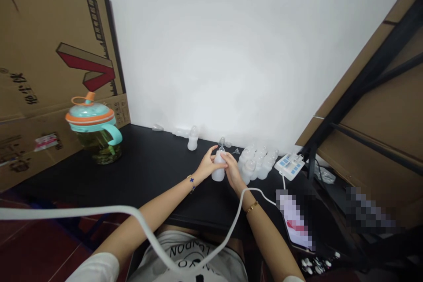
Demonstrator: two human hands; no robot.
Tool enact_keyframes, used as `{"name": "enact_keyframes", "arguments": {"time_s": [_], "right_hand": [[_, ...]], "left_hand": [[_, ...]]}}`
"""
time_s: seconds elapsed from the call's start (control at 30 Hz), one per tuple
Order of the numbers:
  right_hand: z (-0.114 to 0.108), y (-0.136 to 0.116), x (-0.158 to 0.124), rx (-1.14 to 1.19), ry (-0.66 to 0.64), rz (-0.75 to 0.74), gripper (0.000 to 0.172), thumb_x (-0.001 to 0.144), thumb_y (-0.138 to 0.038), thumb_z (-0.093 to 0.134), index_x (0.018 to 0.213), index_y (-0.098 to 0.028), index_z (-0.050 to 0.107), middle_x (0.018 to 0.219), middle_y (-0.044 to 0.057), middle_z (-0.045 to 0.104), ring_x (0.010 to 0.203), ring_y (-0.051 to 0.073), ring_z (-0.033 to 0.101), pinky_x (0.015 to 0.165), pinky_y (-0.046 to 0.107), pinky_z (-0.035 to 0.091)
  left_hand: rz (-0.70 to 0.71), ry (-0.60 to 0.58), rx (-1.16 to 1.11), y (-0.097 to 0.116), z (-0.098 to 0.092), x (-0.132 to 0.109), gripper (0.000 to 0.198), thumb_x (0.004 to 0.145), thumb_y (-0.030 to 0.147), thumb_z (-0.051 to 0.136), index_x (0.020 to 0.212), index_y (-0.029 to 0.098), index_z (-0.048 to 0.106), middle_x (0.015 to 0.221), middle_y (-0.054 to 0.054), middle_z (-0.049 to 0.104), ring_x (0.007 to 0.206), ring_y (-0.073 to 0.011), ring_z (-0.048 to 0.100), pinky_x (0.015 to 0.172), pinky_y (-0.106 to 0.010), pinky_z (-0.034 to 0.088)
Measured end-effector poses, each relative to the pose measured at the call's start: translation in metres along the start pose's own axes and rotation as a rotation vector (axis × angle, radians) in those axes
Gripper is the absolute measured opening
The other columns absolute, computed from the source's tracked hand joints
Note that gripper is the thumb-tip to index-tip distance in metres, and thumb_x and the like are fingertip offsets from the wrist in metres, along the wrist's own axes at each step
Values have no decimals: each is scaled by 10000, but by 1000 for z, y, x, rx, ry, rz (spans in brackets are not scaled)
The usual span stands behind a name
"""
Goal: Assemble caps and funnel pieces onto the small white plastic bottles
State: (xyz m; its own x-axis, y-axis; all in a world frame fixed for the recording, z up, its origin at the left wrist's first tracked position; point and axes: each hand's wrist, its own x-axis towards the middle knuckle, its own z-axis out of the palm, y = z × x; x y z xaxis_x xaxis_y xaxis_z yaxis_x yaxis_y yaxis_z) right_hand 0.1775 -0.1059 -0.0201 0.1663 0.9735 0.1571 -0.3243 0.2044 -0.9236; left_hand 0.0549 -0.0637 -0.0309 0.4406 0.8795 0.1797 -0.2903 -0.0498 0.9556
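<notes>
Left hand and right hand are clasped around a bottle, over the black table. White wall behind; jug and carton left; grouped bottles right.

Looks like a small workshop or stockroom corner tbh, can't tell which. Big printed carton on the left, black metal rack with more cardboard on the right, plain black worktable against a white wall, batch of matching bottles on it, reddish tiled floor.
</notes>
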Motion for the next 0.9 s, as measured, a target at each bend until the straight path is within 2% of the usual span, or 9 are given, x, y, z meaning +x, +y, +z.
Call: {"name": "enact_keyframes", "arguments": {"time_s": [0.1, 0.37, 0.6, 0.73, 0.9], "right_hand": [[1, -1, -1, -9, 20, -12, 316, 757, -440, 836, 934, -217, 699, 933, 14, 743, 914, 216, 697, 819, 327, 538], [2, 1, 1, 21, -26, 4, 360, 805, -497, 759, 1024, -213, 733, 975, 41, 760, 944, 246, 692, 807, 344, 522], [3, -4, -4, -28, 10, 17, 347, 744, -470, 830, 965, -232, 709, 949, 17, 753, 894, 218, 692, 791, 317, 505], [3, -3, -2, -7, -26, 39, 348, 774, -520, 793, 975, -243, 735, 963, 35, 758, 926, 241, 688, 797, 343, 510], [1, -1, 0, 3, -5, 33, 322, 784, -512, 783, 951, -239, 750, 953, 39, 753, 906, 237, 677, 750, 333, 502]], "left_hand": [[23, -5, 24, 0, 0, -1, 1148, 560, 280, 976, 1510, 171, 340, 942, -72, 769, 847, -228, 740, 821, -364, 568], [21, 30, 28, 4, -1, -2, 1234, 584, 329, 966, 1566, 183, 234, 969, -75, 762, 863, -219, 725, 821, -340, 550], [68, 53, 155, 2, -3, -2, 1165, 612, 302, 941, 1557, 159, 275, 921, -55, 755, 829, -213, 713, 811, -335, 536], [37, 45, 90, 2, -3, -1, 1159, 613, 325, 939, 1551, 160, 278, 919, -52, 748, 800, -204, 708, 766, -318, 533], [24, 26, 81, 3, -3, 0, 1152, 586, 308, 951, 1531, 158, 310, 898, -45, 747, 826, -209, 713, 771, -312, 536]]}}
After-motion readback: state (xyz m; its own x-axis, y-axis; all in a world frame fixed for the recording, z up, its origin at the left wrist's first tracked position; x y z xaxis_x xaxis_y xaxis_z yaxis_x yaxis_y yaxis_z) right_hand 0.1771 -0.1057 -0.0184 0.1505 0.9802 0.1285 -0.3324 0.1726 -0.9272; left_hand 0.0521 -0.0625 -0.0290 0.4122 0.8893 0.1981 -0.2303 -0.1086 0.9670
